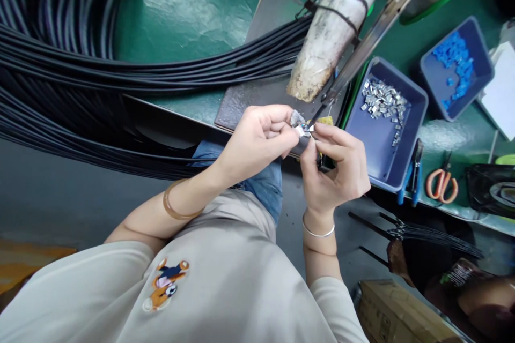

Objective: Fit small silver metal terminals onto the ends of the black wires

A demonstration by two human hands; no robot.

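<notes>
Your left hand and right hand both pinch a tiny shiny part. Likely light, stiff, slick; best held by its edges.

Orange-handled scissors, perhaps snips, near blue-handled pliers on green bench; cardboard box lower right.

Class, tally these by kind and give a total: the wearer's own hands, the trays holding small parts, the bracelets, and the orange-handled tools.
Hands: 2 (left hand, right hand)
Trays: 2 (silver-parts tray, blue-parts tray)
Bracelets: 2 (left-arm bracelet, right-arm bracelet)
Orange-handled tool: 1
Total: 7
</notes>
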